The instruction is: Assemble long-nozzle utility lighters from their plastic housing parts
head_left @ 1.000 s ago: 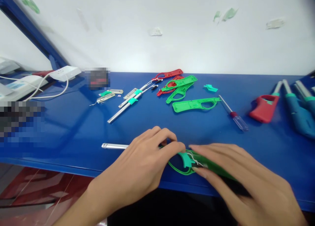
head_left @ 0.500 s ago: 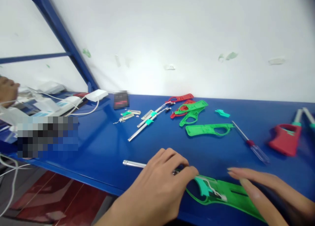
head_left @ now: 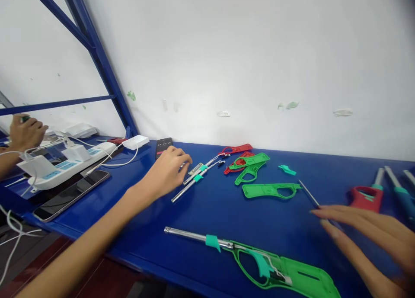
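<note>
In front of me lies an opened green utility lighter half-shell [head_left: 309,276], with a teal trigger [head_left: 261,263], white wire and a metal tube [head_left: 184,233] carrying a teal collar. My left hand [head_left: 170,170] reaches over the back left, fingers curved and apart, covering the small clear parts there. Right beside it are two loose metal lighter tubes [head_left: 184,192] with teal collars and a clear piece [head_left: 196,168]. My right hand [head_left: 366,237] has its thumb and fingers stretched out and apart. It is above the screwdriver [head_left: 308,193], whose handle is mostly hidden.
Green shell halves [head_left: 270,190], red shell pieces [head_left: 238,149] and a teal trigger [head_left: 287,170] lie toward the wall. A red lighter [head_left: 366,198] is at the right. At left are a power strip [head_left: 68,168], phone [head_left: 73,194], cables and another person's hand [head_left: 27,133].
My left hand has let go of the green lighter assembly and moved back and left to the small clear parts. My right hand has moved from the shell to the screwdriver. The view has shifted.
</note>
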The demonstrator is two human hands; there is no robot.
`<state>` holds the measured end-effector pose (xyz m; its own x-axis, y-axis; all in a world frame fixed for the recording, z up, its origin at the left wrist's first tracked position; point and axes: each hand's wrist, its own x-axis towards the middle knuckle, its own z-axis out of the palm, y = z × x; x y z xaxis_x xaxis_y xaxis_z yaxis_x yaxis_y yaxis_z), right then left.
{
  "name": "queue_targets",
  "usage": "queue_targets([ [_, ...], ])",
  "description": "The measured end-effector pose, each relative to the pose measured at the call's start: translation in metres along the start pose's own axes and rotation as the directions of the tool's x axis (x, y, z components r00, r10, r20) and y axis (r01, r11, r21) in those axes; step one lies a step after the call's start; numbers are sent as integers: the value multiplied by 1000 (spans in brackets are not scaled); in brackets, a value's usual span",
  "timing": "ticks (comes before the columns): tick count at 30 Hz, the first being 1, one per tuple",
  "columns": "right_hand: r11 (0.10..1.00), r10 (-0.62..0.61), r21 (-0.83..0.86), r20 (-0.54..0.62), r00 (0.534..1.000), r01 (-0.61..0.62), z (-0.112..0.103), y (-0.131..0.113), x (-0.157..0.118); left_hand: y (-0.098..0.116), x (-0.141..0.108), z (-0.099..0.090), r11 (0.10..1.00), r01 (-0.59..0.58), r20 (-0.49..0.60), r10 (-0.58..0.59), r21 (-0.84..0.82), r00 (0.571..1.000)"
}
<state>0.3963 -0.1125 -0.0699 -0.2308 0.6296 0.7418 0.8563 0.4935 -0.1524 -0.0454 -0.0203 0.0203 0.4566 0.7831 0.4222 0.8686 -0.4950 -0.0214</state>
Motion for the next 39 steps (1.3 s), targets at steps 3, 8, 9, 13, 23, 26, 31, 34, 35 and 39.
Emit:
queue_targets([
  [3,994,-73,-75,108,991,81,-2,-19,40,-12,27,6,997,-62,59,59,47,996],
  [8,976,-159,-120,192,969,184,18,-23,92,13,61,22,978,-203,112,197,39,974],
  [9,971,-168,-133,205,964,197,22,-24,99,21,66,25,972,-232,125,227,33,966],
  [13,955,-202,-166,232,951,244,29,-28,116,37,81,38,958,-284,170,273,45,947],
  [23,964,3,-264,119,993,28,2,31,123,22,83,48,948,-314,139,305,52,942],
  [26,948,146,-299,91,985,-113,-21,57,126,20,76,44,941,-333,81,328,56,941],
  [31,924,322,-303,290,901,-233,-51,86,126,11,64,38,936,-349,9,349,49,937],
  [34,930,330,-303,432,839,-210,-55,95,129,6,60,38,932,-361,-19,362,36,932],
  [35,932,325,-304,466,823,-196,-54,98,132,5,60,38,930,-365,-28,366,31,930],
  [39,952,275,-275,571,774,-135,-37,100,146,4,60,38,923,-385,-74,384,8,920],
])
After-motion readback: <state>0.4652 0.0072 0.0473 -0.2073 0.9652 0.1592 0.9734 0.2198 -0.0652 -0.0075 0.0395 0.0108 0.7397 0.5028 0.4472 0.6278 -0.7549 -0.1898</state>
